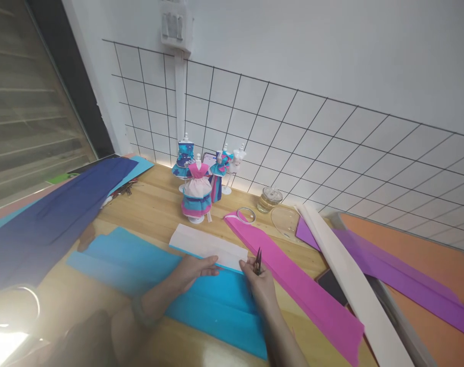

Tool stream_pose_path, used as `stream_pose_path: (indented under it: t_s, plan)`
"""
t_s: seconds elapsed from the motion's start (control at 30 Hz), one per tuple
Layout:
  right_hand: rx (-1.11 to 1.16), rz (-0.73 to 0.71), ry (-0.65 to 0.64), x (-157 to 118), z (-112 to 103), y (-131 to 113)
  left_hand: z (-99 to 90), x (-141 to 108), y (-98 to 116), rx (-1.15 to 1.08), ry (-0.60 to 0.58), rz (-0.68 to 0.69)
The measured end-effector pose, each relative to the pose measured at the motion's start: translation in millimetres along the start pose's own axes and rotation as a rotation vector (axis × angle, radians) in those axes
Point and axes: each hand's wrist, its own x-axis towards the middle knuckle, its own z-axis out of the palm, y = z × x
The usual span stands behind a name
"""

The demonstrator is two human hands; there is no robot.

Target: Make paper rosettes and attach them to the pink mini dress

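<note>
A pale pink strip (207, 245) with a blue lower edge lies across the top of a wide blue sheet (220, 306) on the wooden table. My left hand (197, 270) pinches the strip's lower edge near its middle, thumb on top and fingers beneath. At the strip's right end, my right hand (259, 278) holds the corner between thumb and fingertip. Small dark scissors (258, 261) are also held in my right hand, with the tips pointing up.
Miniature dress forms (197, 193) in paper dresses stand behind the strip, with a glass jar (269, 199) to their right. Pink (301, 285), white (354, 285) and purple (400, 280) sheets lie at the right. Dark blue sheets (63, 219) spread over the left side.
</note>
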Motion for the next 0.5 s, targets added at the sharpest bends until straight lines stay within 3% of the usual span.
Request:
stream_pose_path:
  t_s: [0.1,0.27,0.5]
  plan:
    - [0.032,-0.019,0.000,0,0,-2,-1.3,0,-1,0.034,-0.032,0.011]
    - [0.085,-0.027,-0.012,-5,3,-11,-1.3,1,0,0.022,0.022,0.037]
    - [0.073,0.039,0.006,-5,6,-8,-0.1,1,1,0.001,0.002,0.071]
